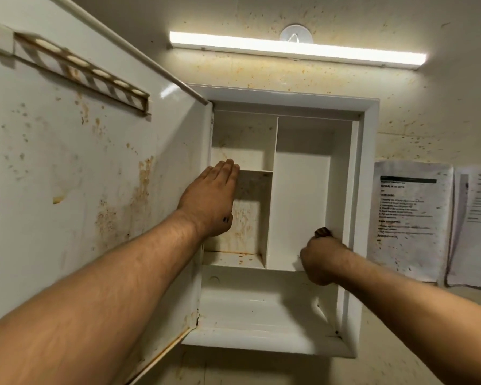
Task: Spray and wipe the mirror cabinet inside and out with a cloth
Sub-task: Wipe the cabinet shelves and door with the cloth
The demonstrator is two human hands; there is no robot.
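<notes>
The white mirror cabinet point(371, 162) hangs on the wall with its door point(67, 176) swung wide open to the left. Brown stains speckle the door's inner face and the left compartments. My left hand point(208, 201) lies flat with straight fingers against the door's hinge edge, in front of the left shelf. My right hand point(321, 259) is curled into a fist low in the tall right compartment. A small dark object point(322, 232) sticks out above that fist; I cannot tell what it is. No spray bottle is in view.
A rusty slotted holder rail point(75, 70) is fixed high on the door's inner face. A lit strip lamp point(297, 50) and a round hook point(295, 34) sit above the cabinet. Two printed paper sheets point(408, 218) hang on the spattered wall to the right.
</notes>
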